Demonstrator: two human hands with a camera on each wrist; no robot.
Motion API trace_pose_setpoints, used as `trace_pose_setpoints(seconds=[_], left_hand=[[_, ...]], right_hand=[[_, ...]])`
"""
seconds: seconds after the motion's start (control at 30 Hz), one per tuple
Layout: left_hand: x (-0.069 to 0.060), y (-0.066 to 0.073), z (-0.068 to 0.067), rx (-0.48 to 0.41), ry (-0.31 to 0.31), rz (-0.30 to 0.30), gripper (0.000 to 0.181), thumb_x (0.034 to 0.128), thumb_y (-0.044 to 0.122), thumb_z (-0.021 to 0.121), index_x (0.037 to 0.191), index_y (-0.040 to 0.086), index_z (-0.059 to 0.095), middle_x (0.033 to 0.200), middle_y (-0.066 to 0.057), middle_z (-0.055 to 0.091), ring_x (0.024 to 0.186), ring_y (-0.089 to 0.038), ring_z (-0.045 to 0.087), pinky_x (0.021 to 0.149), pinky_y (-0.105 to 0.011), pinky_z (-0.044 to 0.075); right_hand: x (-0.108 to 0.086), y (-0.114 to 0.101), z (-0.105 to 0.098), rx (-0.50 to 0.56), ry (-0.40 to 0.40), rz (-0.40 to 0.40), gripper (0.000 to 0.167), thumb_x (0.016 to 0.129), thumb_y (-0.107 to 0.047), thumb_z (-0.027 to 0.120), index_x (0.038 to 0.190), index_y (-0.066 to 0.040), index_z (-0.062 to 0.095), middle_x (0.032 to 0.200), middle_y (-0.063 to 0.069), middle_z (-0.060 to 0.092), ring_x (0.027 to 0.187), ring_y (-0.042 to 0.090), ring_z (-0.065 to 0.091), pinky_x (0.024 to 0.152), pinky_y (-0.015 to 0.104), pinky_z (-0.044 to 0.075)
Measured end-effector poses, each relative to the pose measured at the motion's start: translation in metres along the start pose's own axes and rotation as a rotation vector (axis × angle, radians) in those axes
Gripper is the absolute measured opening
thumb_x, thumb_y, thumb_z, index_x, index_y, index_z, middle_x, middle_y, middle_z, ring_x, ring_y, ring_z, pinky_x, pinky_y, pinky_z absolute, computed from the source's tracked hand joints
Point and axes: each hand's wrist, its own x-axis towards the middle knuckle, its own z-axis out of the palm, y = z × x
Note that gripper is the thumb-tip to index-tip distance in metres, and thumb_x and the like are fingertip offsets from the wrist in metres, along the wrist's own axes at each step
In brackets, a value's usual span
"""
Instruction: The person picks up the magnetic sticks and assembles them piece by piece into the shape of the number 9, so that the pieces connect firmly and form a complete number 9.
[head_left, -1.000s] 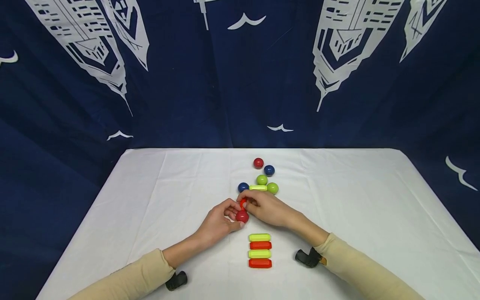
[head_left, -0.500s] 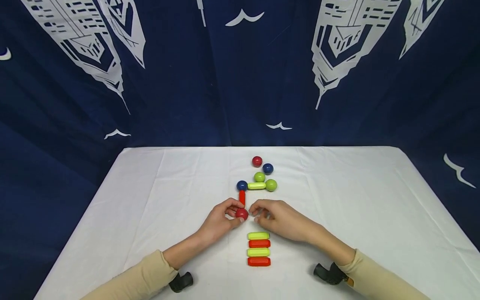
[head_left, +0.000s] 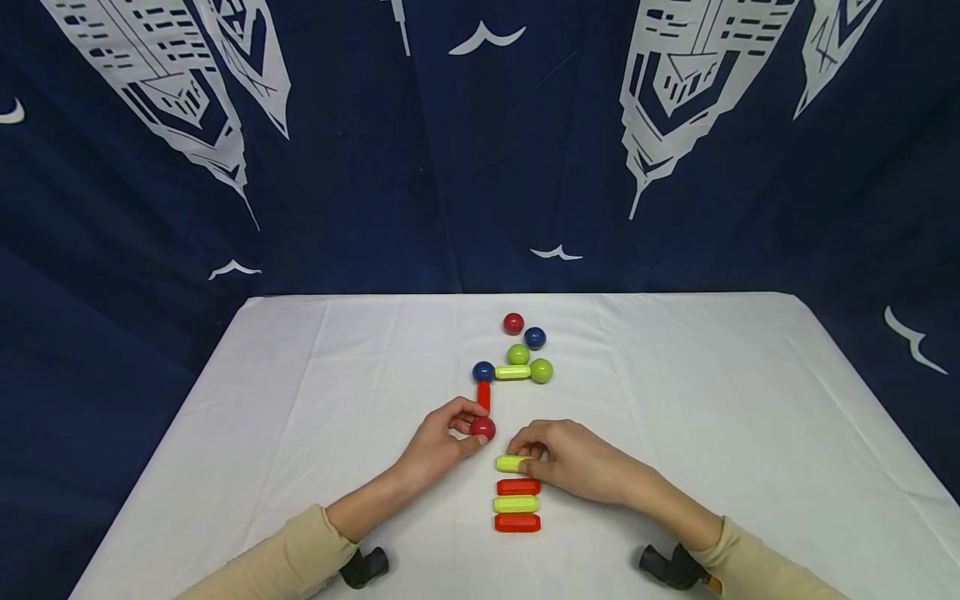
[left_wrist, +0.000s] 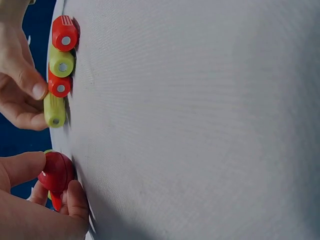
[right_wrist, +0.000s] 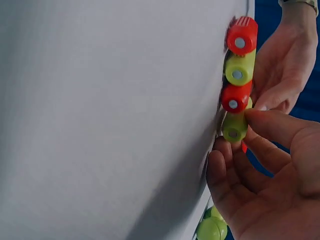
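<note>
My left hand (head_left: 444, 437) pinches a red ball (head_left: 483, 428) between thumb and fingers, low over the white cloth. A red rod (head_left: 483, 397) runs from that ball up to a blue ball (head_left: 483, 372). From the blue ball a yellow-green rod (head_left: 513, 372) leads right to a green ball (head_left: 542, 371). My right hand (head_left: 577, 458) grips the right end of another yellow-green rod (head_left: 510, 463). In the right wrist view that rod (left_wrist: 55, 110) shows a grey disc on its end. Below it lie a red rod (head_left: 518, 487), a yellow-green rod (head_left: 516, 504) and another red rod (head_left: 517, 523).
Behind the joined pieces are a second green ball (head_left: 518, 354), a second blue ball (head_left: 535, 337) and a second red ball (head_left: 513, 323). The white table (head_left: 712, 375) ends at a dark blue patterned curtain (head_left: 450, 167). Black wrist cameras hang under both forearms.
My right hand has let go of the upper red rod, moved down and right, and taken the top yellow-green rod, shifting it slightly off the row. The left hand keeps the red ball.
</note>
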Motion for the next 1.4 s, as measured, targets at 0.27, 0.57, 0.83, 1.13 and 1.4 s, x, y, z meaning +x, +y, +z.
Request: trace_pose_setpoints(seconds=[0.27,0.57,0.83,1.13,1.4], left_hand=[[0.001,-0.002,0.0,-0.005,-0.001,0.003,0.025,0.0871,0.002,0.07,0.111,0.005,0.063,0.101,-0.006,0.061,0.087,-0.019,0.054,0.07,-0.024,0.046],[0.0,-0.001,0.001,-0.025,0.001,0.001,0.026,0.0876,0.003,0.07,0.112,0.005,0.063,0.103,-0.005,0.062,0.088,-0.019,0.054,0.068,-0.023,0.045],[0.0,-0.002,0.001,-0.012,0.002,-0.001,0.025,0.0874,0.003,0.07,0.112,0.005,0.063,0.102,-0.006,0.061,0.087,-0.019,0.054,0.068,-0.024,0.045],[0.001,-0.001,0.0,0.011,-0.006,-0.016,0.023,0.0881,0.003,0.069,0.11,0.006,0.063,0.101,-0.005,0.061,0.088,-0.02,0.054,0.073,-0.027,0.045],[0.0,-0.001,0.0,-0.005,-0.005,-0.004,0.024,0.0882,0.004,0.07,0.111,0.006,0.063,0.101,-0.005,0.062,0.088,-0.019,0.053,0.073,-0.027,0.043]], right_hand=[[0.01,0.004,-0.004,-0.024,0.126,-0.002,0.018,0.09,-0.01,0.07,0.107,-0.015,0.07,0.09,-0.011,0.061,0.079,0.009,0.056,0.071,0.026,0.049],[0.015,0.009,-0.004,0.016,0.171,-0.016,0.023,0.09,-0.003,0.067,0.111,-0.014,0.069,0.098,-0.009,0.061,0.086,0.012,0.055,0.077,0.027,0.05],[0.012,0.01,-0.005,0.046,0.193,0.002,0.028,0.09,0.001,0.066,0.113,-0.014,0.068,0.102,-0.006,0.062,0.091,0.012,0.056,0.082,0.032,0.051],[-0.001,0.005,-0.004,0.064,0.261,-0.033,0.026,0.088,0.0,0.068,0.107,-0.017,0.07,0.101,-0.008,0.065,0.086,0.008,0.059,0.08,0.03,0.052],[-0.012,-0.004,0.006,0.093,0.071,-0.025,0.022,0.09,-0.013,0.072,0.111,-0.018,0.07,0.104,-0.011,0.066,0.089,0.008,0.058,0.079,0.028,0.051]])
